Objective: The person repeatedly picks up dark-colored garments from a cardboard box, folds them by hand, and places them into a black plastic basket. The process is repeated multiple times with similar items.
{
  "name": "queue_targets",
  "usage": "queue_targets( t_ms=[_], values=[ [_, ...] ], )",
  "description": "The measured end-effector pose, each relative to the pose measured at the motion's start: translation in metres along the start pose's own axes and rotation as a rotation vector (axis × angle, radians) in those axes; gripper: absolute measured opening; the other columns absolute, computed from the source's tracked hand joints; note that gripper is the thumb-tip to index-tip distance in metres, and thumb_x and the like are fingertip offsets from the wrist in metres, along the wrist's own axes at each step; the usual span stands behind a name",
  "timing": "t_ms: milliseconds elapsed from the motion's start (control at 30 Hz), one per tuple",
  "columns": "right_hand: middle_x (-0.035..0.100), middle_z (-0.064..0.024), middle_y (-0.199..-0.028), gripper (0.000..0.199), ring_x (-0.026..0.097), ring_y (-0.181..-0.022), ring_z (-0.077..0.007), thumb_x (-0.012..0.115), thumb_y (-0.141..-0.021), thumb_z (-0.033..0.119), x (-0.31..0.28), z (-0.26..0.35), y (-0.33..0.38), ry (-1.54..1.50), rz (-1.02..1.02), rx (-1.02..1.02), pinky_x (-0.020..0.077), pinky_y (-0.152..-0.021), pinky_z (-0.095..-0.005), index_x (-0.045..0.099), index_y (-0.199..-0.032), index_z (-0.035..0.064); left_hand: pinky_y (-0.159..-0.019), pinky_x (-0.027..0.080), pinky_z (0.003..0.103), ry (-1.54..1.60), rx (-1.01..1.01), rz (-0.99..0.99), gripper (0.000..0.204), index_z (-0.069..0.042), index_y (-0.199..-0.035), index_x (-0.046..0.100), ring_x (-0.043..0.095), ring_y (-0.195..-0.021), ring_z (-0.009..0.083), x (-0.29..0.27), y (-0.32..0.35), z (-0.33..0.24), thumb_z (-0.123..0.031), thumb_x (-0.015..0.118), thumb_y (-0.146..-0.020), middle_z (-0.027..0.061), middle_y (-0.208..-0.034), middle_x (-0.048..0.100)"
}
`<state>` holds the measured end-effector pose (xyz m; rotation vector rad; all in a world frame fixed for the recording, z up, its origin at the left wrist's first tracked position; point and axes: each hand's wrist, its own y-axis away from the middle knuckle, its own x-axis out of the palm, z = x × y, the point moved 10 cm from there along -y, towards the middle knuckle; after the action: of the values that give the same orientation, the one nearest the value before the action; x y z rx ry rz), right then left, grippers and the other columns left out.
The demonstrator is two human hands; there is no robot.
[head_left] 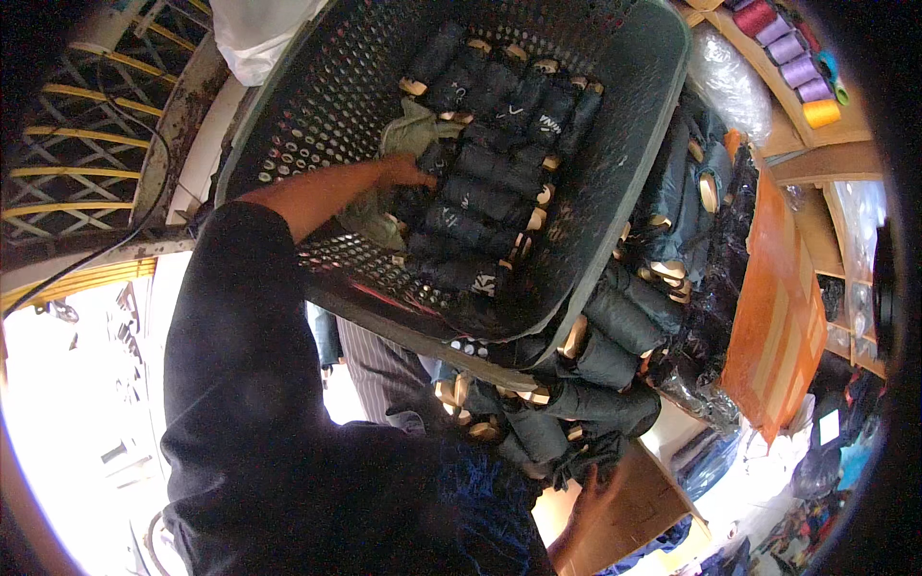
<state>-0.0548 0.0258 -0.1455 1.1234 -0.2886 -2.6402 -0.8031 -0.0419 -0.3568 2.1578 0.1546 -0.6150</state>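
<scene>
My left hand reaches over the side of a dark perforated plastic basket. Its fingers are closed on a dark fabric roll at the left of the packed rows; the fingertips are partly hidden. Several black fabric rolls with shiny gold-coloured ends lie side by side there, some with pale lettering. Beside them an olive-green cloth is crumpled. At the lower right, my right hand is slightly blurred, fingers apart, just below a heap of similar black rolls outside the basket.
An orange-brown cardboard flap stands right of more rolls. Below is a cardboard box. Thread spools fill a wooden shelf at the upper right. A metal lattice gate and a white bag are at the upper left.
</scene>
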Motion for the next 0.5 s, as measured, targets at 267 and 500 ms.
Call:
queue_targets(
  t_ms=[267, 500],
  values=[
    [0.046, -0.0225, -0.134, 0.054, 0.047, -0.120, -0.0302, 0.064, -0.090, 0.017, 0.000, -0.029, 0.003, -0.127, 0.017, 0.106, 0.0378, -0.102, -0.0392, 0.041, -0.133, -0.0061, -0.089, 0.050, 0.038, -0.373, 0.134, 0.500, 0.079, 0.002, -0.134, 0.043, 0.060, -0.104, 0.0238, -0.029, 0.113, -0.177, -0.032, 0.076, -0.071, 0.0168, -0.119, 0.061],
    [0.051, -0.0205, -0.131, 0.050, 0.051, -0.116, -0.0271, 0.062, -0.091, 0.015, -0.009, -0.030, -0.005, 0.075, 0.076, 0.029, 0.0398, -0.099, -0.0353, 0.043, -0.132, -0.0061, -0.091, 0.047, 0.038, -0.536, 0.512, 0.770, 0.079, 0.004, -0.127, 0.050, 0.058, -0.106, 0.0307, 0.115, 0.165, -0.195, -0.037, 0.076, -0.064, 0.0194, -0.119, 0.060]
  ],
)
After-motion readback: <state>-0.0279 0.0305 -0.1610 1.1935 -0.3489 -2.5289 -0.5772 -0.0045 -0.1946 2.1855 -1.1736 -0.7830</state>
